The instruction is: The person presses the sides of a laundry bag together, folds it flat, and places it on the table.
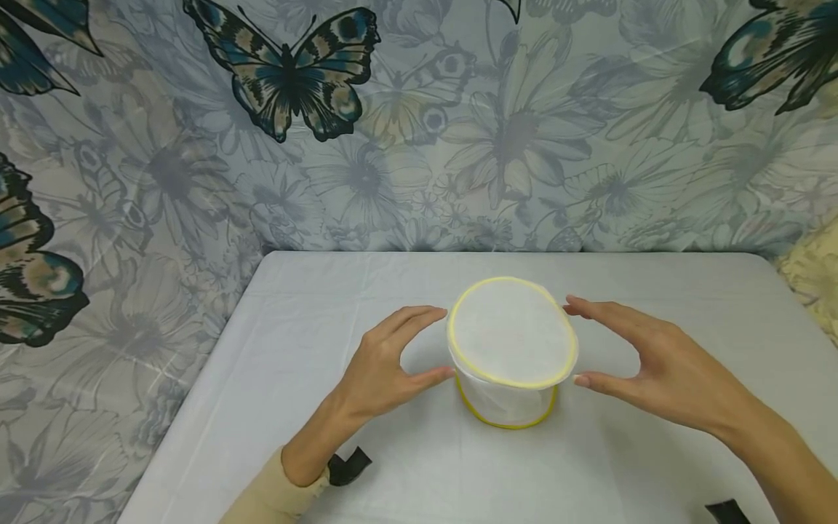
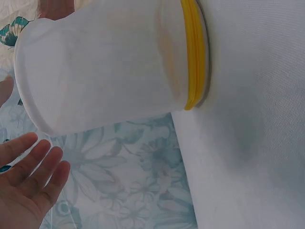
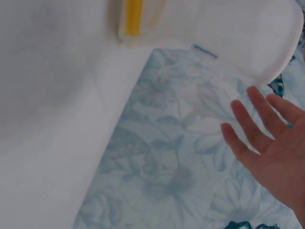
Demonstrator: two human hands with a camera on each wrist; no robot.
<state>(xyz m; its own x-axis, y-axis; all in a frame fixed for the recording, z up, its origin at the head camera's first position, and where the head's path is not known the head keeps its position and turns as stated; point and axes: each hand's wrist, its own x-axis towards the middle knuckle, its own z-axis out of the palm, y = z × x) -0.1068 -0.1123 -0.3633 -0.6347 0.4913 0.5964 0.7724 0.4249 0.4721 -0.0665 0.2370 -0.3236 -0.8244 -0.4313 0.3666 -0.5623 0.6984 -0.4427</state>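
Note:
A white mesh laundry bag (image 1: 513,331), shaped like a drum with yellow trim round its top and base, stands upright on the white table. My left hand (image 1: 386,364) is at its left side, thumb and fingers spread apart with the tips right by the upper rim. On the opposite side my right hand (image 1: 661,367) mirrors it, fingertips near the same rim. Both palms face the bag, and neither hand curls round it. In the left wrist view, a yellow zipper band (image 2: 193,55) runs round the base. A small dark label (image 3: 205,51) shows on the mesh in the right wrist view.
The table is covered by a white cloth (image 1: 327,306) with rounded far corners. Behind it hangs a butterfly and flower print fabric (image 1: 406,145). A cream ruffled cloth (image 1: 815,276) is at the right edge. A black strap (image 1: 350,466) lies by my left wrist.

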